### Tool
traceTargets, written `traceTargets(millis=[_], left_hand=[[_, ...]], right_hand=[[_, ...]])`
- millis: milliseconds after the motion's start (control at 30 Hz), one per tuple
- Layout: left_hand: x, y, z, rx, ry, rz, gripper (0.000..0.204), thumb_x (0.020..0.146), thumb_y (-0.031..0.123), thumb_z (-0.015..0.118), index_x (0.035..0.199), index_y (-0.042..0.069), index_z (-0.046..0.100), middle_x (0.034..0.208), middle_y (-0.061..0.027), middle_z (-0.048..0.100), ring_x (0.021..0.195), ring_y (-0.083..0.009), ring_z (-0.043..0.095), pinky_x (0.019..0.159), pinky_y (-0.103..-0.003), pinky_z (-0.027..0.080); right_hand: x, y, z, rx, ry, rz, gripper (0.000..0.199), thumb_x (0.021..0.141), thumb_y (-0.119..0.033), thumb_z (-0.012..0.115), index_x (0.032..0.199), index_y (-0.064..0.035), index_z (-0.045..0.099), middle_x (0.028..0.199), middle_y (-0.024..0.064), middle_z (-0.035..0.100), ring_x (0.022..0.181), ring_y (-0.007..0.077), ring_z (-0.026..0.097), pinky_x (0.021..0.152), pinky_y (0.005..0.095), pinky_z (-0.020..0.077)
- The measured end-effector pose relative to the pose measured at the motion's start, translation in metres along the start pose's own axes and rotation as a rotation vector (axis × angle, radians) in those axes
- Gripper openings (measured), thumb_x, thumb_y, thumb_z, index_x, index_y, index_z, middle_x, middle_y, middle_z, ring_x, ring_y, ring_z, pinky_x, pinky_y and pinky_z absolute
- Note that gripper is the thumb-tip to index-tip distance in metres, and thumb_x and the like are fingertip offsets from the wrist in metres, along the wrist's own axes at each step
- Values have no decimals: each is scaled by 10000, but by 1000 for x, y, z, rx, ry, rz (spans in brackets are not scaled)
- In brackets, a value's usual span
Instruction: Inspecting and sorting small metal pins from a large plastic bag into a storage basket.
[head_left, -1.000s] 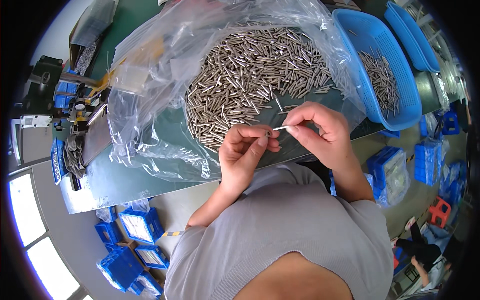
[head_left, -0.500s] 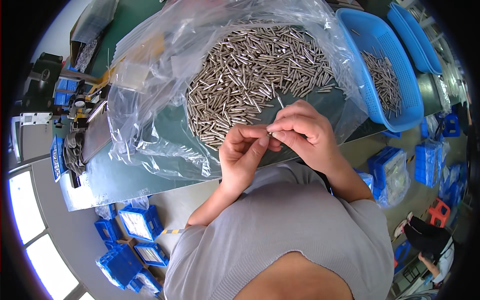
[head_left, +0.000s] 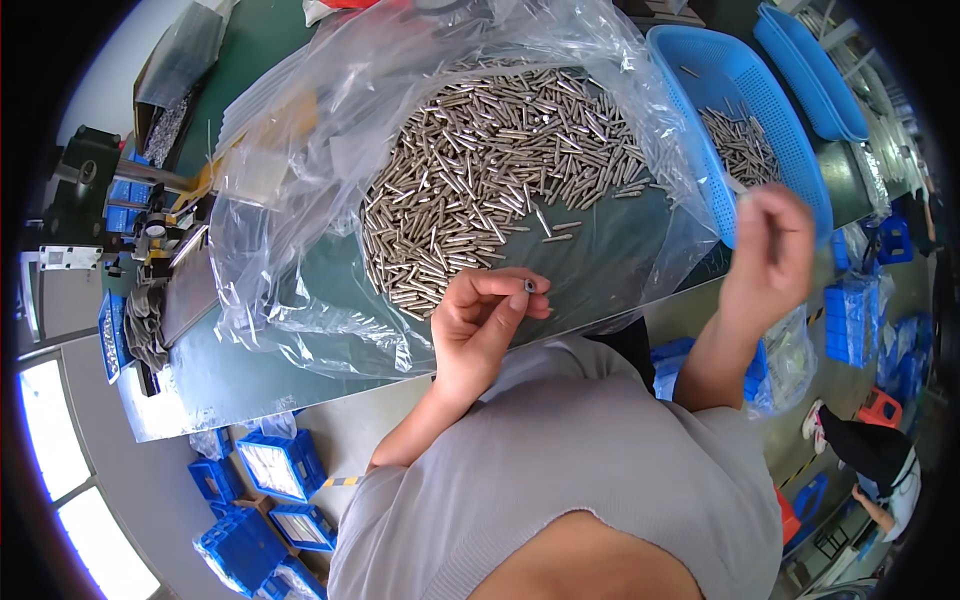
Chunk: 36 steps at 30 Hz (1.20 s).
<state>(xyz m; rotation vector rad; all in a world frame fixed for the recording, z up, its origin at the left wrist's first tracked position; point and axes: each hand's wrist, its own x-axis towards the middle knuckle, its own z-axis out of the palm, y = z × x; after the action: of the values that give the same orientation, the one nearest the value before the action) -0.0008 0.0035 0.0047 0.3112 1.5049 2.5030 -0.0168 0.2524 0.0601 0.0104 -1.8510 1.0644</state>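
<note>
My left hand (head_left: 478,318) is closed near the table's front edge, pinching a small round metal ring (head_left: 530,286) with a dark hole between thumb and forefinger. Out to the right, my right hand (head_left: 770,255) is at the near edge of a blue perforated basket (head_left: 690,120). Its fingers are pressed together and smeared by motion, with a pale, slim metal pin (head_left: 735,185) at their tips. Inside the basket lies a heap of pointed metal pins (head_left: 740,145). A much larger pile of pins (head_left: 470,170) spreads over clear plastic ahead of my left hand, a few lying loose at its near edge.
Crumpled clear plastic sheeting (head_left: 270,230) surrounds the large pile on the green table (head_left: 230,370). A machine fixture (head_left: 85,190) stands at the left. A second blue basket (head_left: 810,75) sits at far right. Blue crates (head_left: 280,465) are on the floor; another person (head_left: 875,455) is at lower right.
My right hand has left my left hand and swung right to the blue basket with a pin. My left hand stays almost in place, the ring now showing in its fingers.
</note>
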Motion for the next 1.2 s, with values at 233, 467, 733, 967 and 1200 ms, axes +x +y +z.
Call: traceTargets(millis=[233, 467, 733, 967, 1200], left_hand=[[1, 0, 2, 28, 26, -2, 84, 919, -58, 508, 997, -28, 515, 1053, -190, 617, 845, -170, 643, 783, -310, 554], [1, 1, 0, 15, 12, -19, 85, 924, -59, 500, 1002, -24, 510, 1060, -175, 619, 861, -162, 641, 786, -296, 552], [3, 1, 1, 44, 36, -13, 80, 924, -57, 497, 997, -27, 506, 1046, -186, 622, 855, -174, 642, 784, -311, 556], [2, 1, 2, 33, 15, -12, 85, 924, -65, 495, 1000, -29, 504, 1051, -167, 619, 864, -169, 640, 794, -291, 548], [1, 1, 1, 51, 21, -21, 87, 923, -62, 502, 1005, -33, 505, 1054, -165, 619, 858, -173, 645, 797, -291, 547]], right_hand=[[-3, -9, 12, -281, -330, -120, 168, 763, -18, 696, 920, -56, 651, 883, 77, 619, 760, 241, 586, 668, 336, 474], [-38, 0, 49, -172, -857, -136, 173, 706, -60, 715, 853, -61, 624, 819, 62, 577, 805, 272, 571, 678, 373, 473], [-37, -10, 45, 56, -849, -54, 104, 767, -25, 676, 847, -36, 610, 812, 75, 575, 756, 245, 564, 634, 330, 452], [-36, -19, 45, 300, -795, 39, 65, 821, -15, 652, 865, -13, 605, 831, 71, 576, 711, 171, 543, 598, 267, 425], [-49, -26, 53, 401, -755, 171, 81, 809, -1, 664, 859, -28, 607, 842, 81, 584, 726, 180, 586, 602, 282, 468]])
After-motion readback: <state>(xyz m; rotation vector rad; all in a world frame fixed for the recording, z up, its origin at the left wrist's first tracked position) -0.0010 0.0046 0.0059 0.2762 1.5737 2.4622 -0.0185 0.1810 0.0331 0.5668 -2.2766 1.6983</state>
